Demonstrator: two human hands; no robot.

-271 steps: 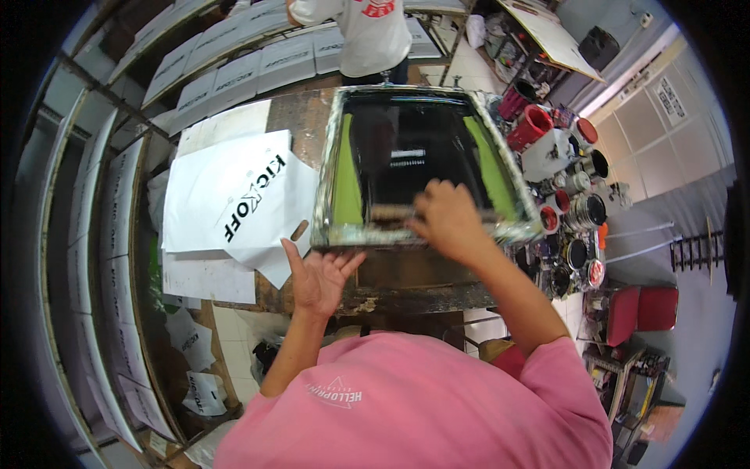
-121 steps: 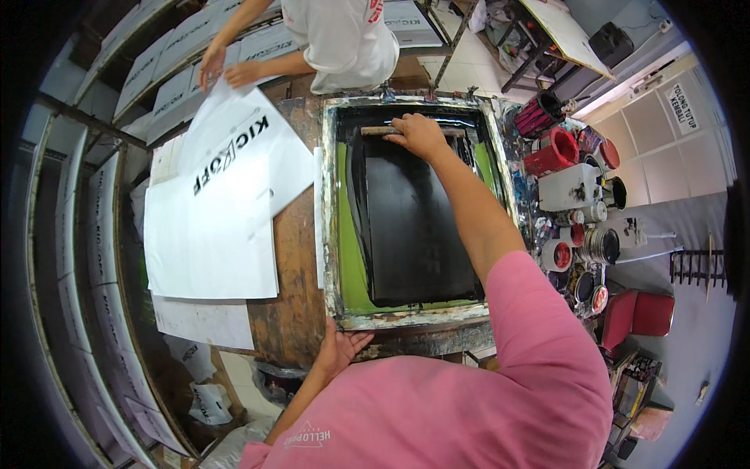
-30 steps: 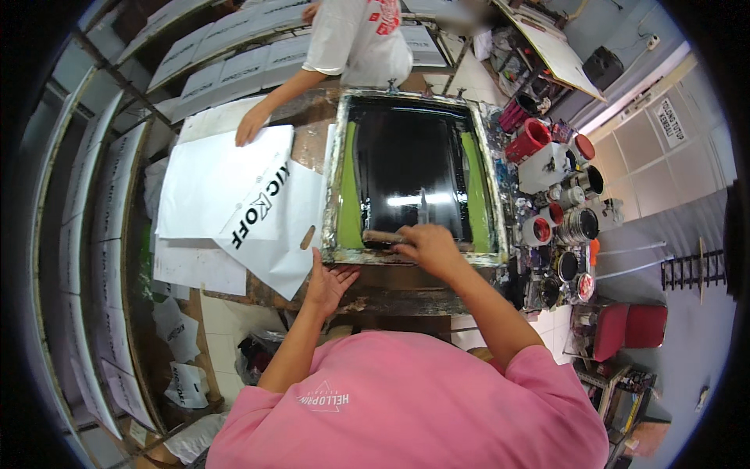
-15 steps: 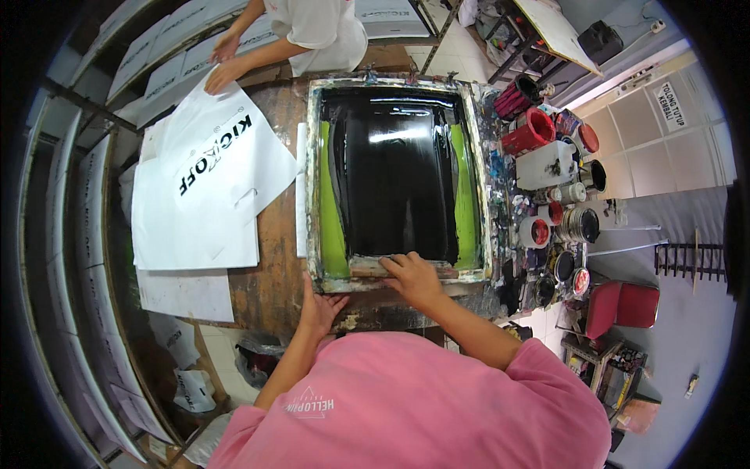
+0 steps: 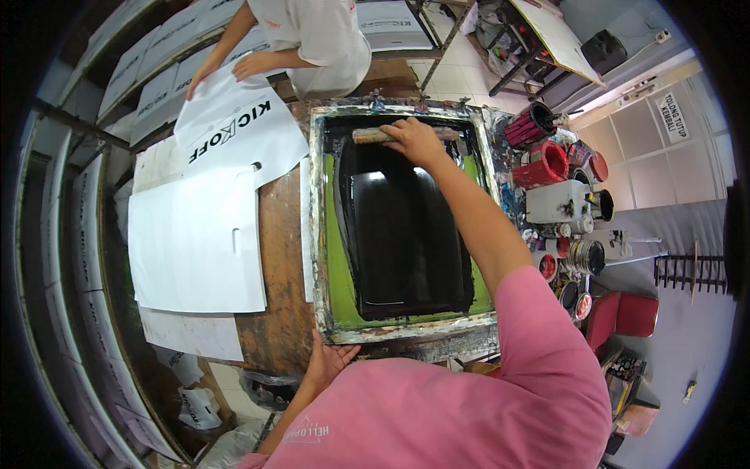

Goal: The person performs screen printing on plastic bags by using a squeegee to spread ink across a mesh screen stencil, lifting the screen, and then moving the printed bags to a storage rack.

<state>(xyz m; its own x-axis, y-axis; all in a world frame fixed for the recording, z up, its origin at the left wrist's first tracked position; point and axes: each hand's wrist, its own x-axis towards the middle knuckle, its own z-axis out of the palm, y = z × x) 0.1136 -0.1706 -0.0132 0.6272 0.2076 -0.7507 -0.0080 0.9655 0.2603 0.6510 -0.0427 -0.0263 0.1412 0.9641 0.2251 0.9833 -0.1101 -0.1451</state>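
A squeegee (image 5: pixel 366 136) with a worn wooden handle lies across the far end of a screen-printing frame (image 5: pixel 319 234). My right hand (image 5: pixel 414 142) is closed round its handle, the arm reaching over the screen. Glossy black ink (image 5: pixel 406 250) covers the middle of the mesh, with green stencil showing along the sides and near edge. My left hand (image 5: pixel 331 363) rests at the frame's near left corner, fingers spread; whether it bears on the frame I cannot tell.
Left of the frame, a co-worker (image 5: pixel 316 47) holds a printed white sheet (image 5: pixel 242 129) above a stack of blank white sheets (image 5: pixel 191 242). Paint tubs (image 5: pixel 539 164) crowd the table's right side. Racks of printed sheets (image 5: pixel 86 234) line the left.
My right hand has pushed the squeegee from the screen's near edge to its far end. My left hand stays by the near corner. The co-worker has drawn the printed sheet away, uncovering blank ones.
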